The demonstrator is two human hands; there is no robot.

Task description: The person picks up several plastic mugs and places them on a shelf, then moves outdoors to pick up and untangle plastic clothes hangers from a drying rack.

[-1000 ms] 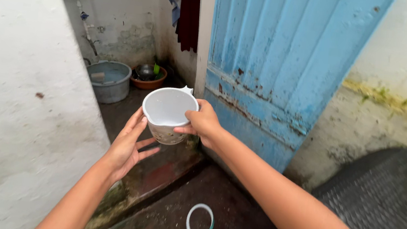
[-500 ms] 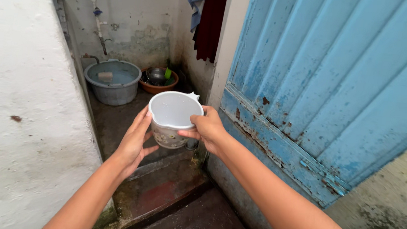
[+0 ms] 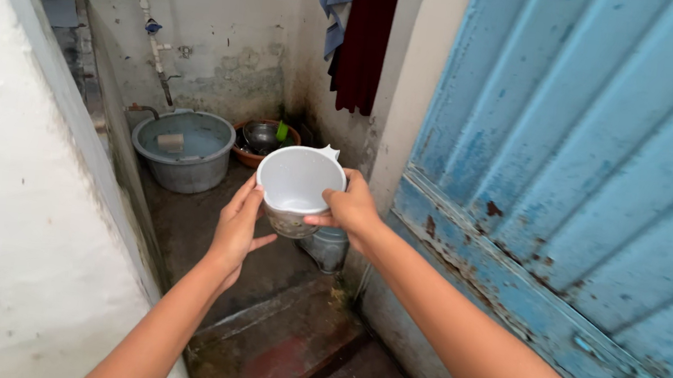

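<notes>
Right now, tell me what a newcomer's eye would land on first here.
First the white jug, held up mid-frame: the right hand grips its rim and handle side, the left hand lies flat against its other side. Next the peeling blue door filling the right. Beyond, a grey tub sits on the wet floor by the back wall, with a brown basin beside it.

That white jug (image 3: 297, 184) between the hands looks like matt plastic, smooth inside, speckled and grubby outside. Blue door (image 3: 568, 178) to the right is wood with chalky, peeling paint. Beyond the hands: dull grey plastic basin (image 3: 181, 149), shiny metal bowl (image 3: 261, 135), limp cloth (image 3: 365, 36) hanging
</notes>
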